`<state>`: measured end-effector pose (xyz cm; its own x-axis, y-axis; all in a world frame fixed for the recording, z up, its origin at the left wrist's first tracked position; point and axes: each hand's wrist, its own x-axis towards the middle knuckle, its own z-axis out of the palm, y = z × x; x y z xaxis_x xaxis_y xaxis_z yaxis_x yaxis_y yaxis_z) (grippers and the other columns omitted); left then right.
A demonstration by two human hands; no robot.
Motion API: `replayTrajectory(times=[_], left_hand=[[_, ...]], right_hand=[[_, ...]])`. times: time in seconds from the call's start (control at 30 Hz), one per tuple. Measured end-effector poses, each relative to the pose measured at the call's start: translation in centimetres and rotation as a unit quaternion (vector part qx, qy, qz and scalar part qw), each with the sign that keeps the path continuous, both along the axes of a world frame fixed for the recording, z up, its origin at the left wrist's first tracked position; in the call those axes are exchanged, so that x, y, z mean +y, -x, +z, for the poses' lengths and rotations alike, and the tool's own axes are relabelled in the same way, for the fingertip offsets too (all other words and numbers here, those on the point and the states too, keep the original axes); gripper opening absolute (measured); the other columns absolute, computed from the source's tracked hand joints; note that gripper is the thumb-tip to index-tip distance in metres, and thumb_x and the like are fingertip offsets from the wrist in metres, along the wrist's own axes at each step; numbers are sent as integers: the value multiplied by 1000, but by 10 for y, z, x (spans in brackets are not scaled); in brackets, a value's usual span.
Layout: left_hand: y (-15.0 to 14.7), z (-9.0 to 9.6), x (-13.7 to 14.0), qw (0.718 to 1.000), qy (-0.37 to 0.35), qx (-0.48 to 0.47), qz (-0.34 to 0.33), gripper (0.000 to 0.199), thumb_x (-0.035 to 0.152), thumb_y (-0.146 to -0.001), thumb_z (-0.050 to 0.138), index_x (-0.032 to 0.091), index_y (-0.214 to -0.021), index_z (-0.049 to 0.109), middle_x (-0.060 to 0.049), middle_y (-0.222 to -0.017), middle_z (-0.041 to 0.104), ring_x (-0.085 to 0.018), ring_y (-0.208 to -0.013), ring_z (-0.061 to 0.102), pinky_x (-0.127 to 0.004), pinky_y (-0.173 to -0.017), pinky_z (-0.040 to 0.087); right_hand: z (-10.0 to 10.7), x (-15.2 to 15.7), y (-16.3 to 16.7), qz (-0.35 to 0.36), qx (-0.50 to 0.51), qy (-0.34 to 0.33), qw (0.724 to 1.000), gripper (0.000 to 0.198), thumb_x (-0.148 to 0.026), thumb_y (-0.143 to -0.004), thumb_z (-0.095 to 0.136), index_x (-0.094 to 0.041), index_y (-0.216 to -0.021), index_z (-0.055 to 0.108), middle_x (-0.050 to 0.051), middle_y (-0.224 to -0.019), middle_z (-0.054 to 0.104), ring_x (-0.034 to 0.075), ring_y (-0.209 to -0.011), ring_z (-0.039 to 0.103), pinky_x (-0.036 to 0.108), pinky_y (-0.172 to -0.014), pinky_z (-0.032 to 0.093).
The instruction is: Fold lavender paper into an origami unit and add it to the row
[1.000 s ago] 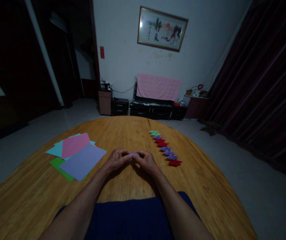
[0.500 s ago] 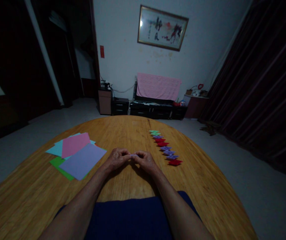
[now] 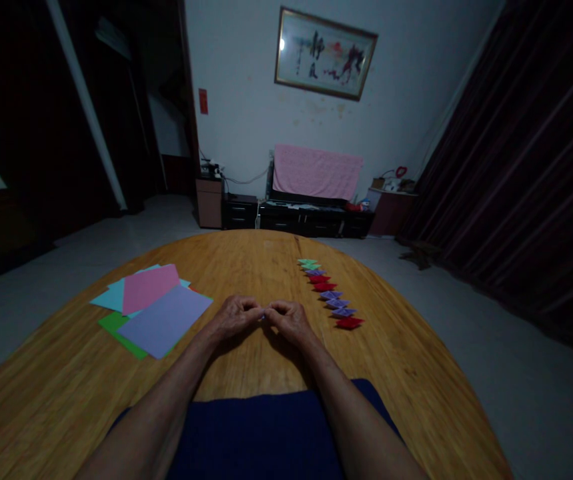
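My left hand (image 3: 237,316) and my right hand (image 3: 287,319) meet over the middle of the table, fingertips pinched close together. Between them is a small folded piece of purple paper (image 3: 263,317), mostly covered by the fingers. To the right, a slanting row of small folded paper boats holds green ones (image 3: 307,262), purple ones (image 3: 337,303) and red ones (image 3: 349,323). On the left lies a loose pile of coloured sheets: a purple sheet (image 3: 166,323) on top, a pink sheet (image 3: 150,289), a light blue sheet (image 3: 106,300) and a green sheet (image 3: 121,333).
The round wooden table (image 3: 396,400) has a curved edge all around. Dark blue cloth (image 3: 261,437) shows at its near side. Beyond stand a low black cabinet (image 3: 301,222) and a screen under a pink towel (image 3: 316,172). A dark curtain (image 3: 531,167) hangs at right.
The purple paper between my fingertips shows less and sits slightly lower, as my fingers have shifted on it. The paper boats and sheets stay where they were.
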<state>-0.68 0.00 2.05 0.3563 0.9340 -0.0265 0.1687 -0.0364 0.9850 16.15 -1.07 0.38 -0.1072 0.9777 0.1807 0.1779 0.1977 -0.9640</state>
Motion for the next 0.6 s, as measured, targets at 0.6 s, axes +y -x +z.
replayTrajectory(times=[0.6], left_hand=[[1, 2, 2, 998, 18, -55, 16, 27, 41, -70, 68, 15, -69, 62, 3, -56, 49, -8, -50, 42, -22, -50, 30]], right_hand=[[11, -3, 3, -55, -10, -39, 998, 25, -35, -74, 55, -16, -61, 65, 1, -57, 57, 14, -58, 53, 24, -54, 38]])
